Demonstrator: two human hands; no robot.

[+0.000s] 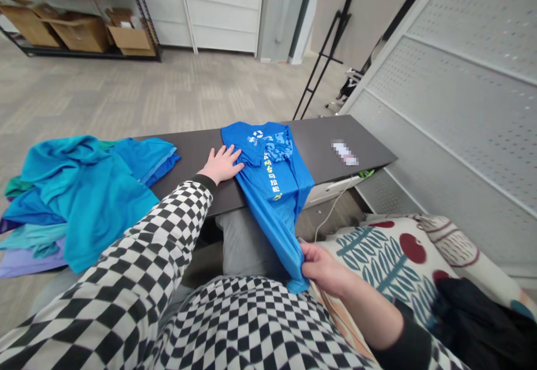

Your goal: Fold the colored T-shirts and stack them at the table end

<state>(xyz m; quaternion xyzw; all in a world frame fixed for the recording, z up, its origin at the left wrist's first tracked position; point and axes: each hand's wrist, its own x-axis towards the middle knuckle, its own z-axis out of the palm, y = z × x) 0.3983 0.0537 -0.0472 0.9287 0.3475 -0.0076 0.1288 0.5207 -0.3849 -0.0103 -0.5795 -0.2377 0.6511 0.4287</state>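
A blue T-shirt (289,177) with white and yellow printing lies across the dark table, its lower part hanging over the near edge toward my lap. Flat on the shirt's left side, near the sleeve, rests my left hand (222,164) with its fingers spread. My right hand (323,269) pinches the hanging hem of the shirt close to my body and draws that cloth taut. A bunched piece of patterned blue fabric (279,147) sits on the upper part of the shirt.
To the left a pile of blue, teal and purple clothes (88,191) covers the end of the table (201,137). A small blurred item (344,153) lies at the right. Beside me is a leaf-patterned cloth (386,258) with a black garment (482,314). Perforated panels (461,95) stand at right.
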